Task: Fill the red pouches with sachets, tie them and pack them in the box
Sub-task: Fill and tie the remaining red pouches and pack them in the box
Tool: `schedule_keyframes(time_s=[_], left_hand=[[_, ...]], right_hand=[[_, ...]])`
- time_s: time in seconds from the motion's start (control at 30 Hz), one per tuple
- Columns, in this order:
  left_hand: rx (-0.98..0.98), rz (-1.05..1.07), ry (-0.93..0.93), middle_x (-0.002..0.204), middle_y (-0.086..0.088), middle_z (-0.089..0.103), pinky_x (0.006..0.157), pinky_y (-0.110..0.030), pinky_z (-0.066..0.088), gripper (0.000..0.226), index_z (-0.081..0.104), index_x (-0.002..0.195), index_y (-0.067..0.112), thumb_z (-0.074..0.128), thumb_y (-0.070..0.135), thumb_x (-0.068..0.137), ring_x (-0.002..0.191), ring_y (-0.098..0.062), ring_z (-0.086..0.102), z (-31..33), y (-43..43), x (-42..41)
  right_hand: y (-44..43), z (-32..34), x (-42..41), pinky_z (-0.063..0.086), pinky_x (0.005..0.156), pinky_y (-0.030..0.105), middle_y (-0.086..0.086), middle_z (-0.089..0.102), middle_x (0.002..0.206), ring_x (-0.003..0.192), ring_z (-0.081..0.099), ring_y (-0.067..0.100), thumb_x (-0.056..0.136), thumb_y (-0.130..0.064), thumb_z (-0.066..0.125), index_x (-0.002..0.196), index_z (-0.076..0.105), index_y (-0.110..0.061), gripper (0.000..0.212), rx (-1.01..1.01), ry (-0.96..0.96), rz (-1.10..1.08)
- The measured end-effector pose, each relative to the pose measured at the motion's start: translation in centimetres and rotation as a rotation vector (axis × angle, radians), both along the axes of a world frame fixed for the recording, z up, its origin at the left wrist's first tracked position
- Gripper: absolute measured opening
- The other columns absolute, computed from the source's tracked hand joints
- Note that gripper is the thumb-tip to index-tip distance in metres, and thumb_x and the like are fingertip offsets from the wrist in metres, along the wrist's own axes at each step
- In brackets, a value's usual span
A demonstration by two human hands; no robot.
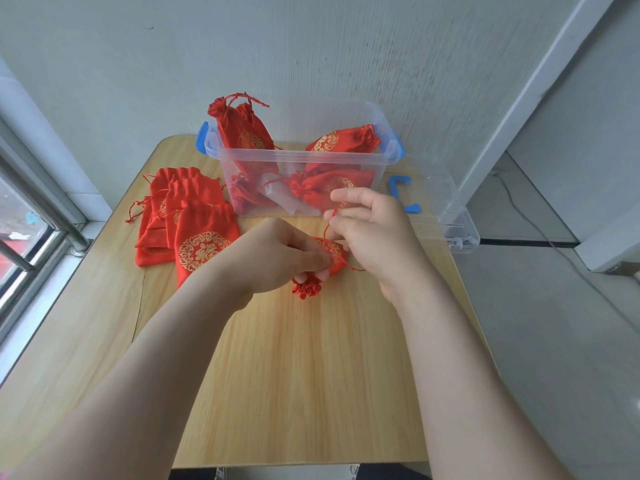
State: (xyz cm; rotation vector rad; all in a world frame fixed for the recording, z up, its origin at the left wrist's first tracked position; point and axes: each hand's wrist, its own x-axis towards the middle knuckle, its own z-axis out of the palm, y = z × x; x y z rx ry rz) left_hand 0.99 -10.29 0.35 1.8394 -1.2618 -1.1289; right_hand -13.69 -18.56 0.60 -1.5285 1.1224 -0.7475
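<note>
A small red pouch point(334, 254) with gold print lies on the wooden table point(294, 358) between my hands, its gathered neck point(308, 287) pointing toward me. My left hand point(280, 254) grips the pouch near that neck. My right hand point(374, 230) pinches the pouch's red drawstring point(329, 225) and holds it up, taut. The clear plastic box point(301, 168) with blue latches stands behind, holding several tied red pouches point(242, 133) and some clear sachets point(277, 188). A pile of flat red pouches point(187, 220) lies left of the box.
The box's clear lid point(446, 209) with a blue clip lies at the table's right edge, overhanging it. A window frame and rail point(41, 216) run along the left. The wall stands right behind the box.
</note>
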Motion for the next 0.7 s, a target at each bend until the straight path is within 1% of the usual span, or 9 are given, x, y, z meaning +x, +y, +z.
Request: schedule_keyframes(time_s=[0.03, 0.1, 0.17, 0.2, 0.33, 0.43, 0.47, 0.57, 0.7], left_hand=[[0.007, 0.021, 0.008, 0.089, -0.001, 0.082, 0.066, -0.023, 0.044, 0.020, 0.085, 0.085, 0.016, 0.073, 0.026, 0.097, 0.072, -0.011, 0.058, -0.1, 0.0, 0.1], [0.025, 0.065, 0.033, 0.087, -0.002, 0.082, 0.068, -0.031, 0.044, 0.020, 0.084, 0.087, 0.013, 0.074, 0.026, 0.098, 0.072, -0.012, 0.058, 0.0, -0.1, 0.2], [0.047, 0.081, 0.065, 0.087, -0.001, 0.082, 0.067, -0.032, 0.044, 0.019, 0.083, 0.091, 0.009, 0.073, 0.023, 0.098, 0.072, -0.011, 0.059, 0.1, -0.1, 0.2], [0.058, 0.083, 0.078, 0.087, -0.001, 0.082, 0.067, -0.031, 0.044, 0.019, 0.083, 0.092, 0.008, 0.072, 0.021, 0.098, 0.072, -0.011, 0.059, 0.1, -0.1, 0.3], [0.085, 0.130, 0.109, 0.080, -0.005, 0.077, 0.064, -0.030, 0.046, 0.016, 0.083, 0.094, 0.011, 0.073, 0.022, 0.097, 0.074, -0.014, 0.062, -0.1, -0.1, 0.6], [0.106, 0.145, 0.120, 0.097, -0.022, 0.077, 0.067, -0.034, 0.047, 0.018, 0.083, 0.094, 0.013, 0.075, 0.028, 0.096, 0.077, -0.018, 0.063, -0.2, -0.1, 0.7], [0.110, 0.150, 0.121, 0.102, -0.023, 0.077, 0.069, -0.034, 0.047, 0.018, 0.083, 0.094, 0.012, 0.076, 0.029, 0.096, 0.078, -0.019, 0.063, -0.2, -0.1, 0.7], [0.106, 0.167, 0.122, 0.105, -0.022, 0.077, 0.070, -0.035, 0.048, 0.019, 0.084, 0.093, 0.014, 0.075, 0.031, 0.095, 0.078, -0.019, 0.063, -0.2, -0.2, 0.7], [0.096, 0.194, 0.143, 0.106, -0.022, 0.077, 0.071, -0.037, 0.048, 0.019, 0.084, 0.095, 0.011, 0.073, 0.026, 0.094, 0.079, -0.021, 0.062, -0.5, -0.5, 0.9]], right_hand=[[0.0, 0.0, 0.0, 0.056, 0.076, 0.028, -0.007, 0.078, 0.101, 0.088, 0.074, 0.007, 0.092, -0.007, 0.066, 0.109, 0.073, -0.031, 0.031, -0.049, 0.062, -0.020], [0.3, 0.2, -0.2, 0.055, 0.070, 0.023, -0.012, 0.073, 0.097, 0.087, 0.071, 0.003, 0.087, -0.009, 0.066, 0.097, 0.074, -0.032, 0.026, -0.150, 0.198, -0.011], [0.7, 0.7, -0.3, 0.050, 0.057, 0.014, -0.013, 0.073, 0.086, 0.074, 0.069, -0.002, 0.084, -0.012, 0.072, 0.091, 0.072, -0.030, 0.019, -0.191, 0.269, 0.067], [0.9, 0.9, -0.3, 0.049, 0.054, 0.013, -0.013, 0.073, 0.082, 0.070, 0.069, -0.003, 0.082, -0.013, 0.075, 0.090, 0.072, -0.029, 0.018, -0.201, 0.295, 0.110], [1.4, 1.1, -0.4, 0.052, 0.059, 0.017, -0.014, 0.072, 0.087, 0.075, 0.068, -0.002, 0.073, -0.021, 0.085, 0.093, 0.071, -0.034, 0.028, -0.330, 0.423, 0.202], [1.5, 0.7, -0.4, 0.050, 0.053, 0.014, -0.013, 0.072, 0.082, 0.069, 0.065, -0.003, 0.073, -0.018, 0.087, 0.092, 0.073, -0.033, 0.028, -0.376, 0.436, 0.255], [1.6, 0.6, -0.3, 0.050, 0.052, 0.012, -0.013, 0.072, 0.080, 0.069, 0.065, -0.004, 0.072, -0.018, 0.090, 0.091, 0.074, -0.033, 0.028, -0.389, 0.432, 0.260], [1.3, 0.1, -0.2, 0.052, 0.058, 0.013, -0.013, 0.072, 0.078, 0.067, 0.065, -0.001, 0.073, -0.021, 0.095, 0.092, 0.080, -0.031, 0.026, -0.448, 0.422, 0.236], [1.1, -0.3, 0.0, 0.053, 0.058, 0.014, -0.015, 0.069, 0.071, 0.063, 0.065, -0.002, 0.080, -0.017, 0.092, 0.091, 0.084, -0.031, 0.020, -0.523, 0.427, 0.219]])
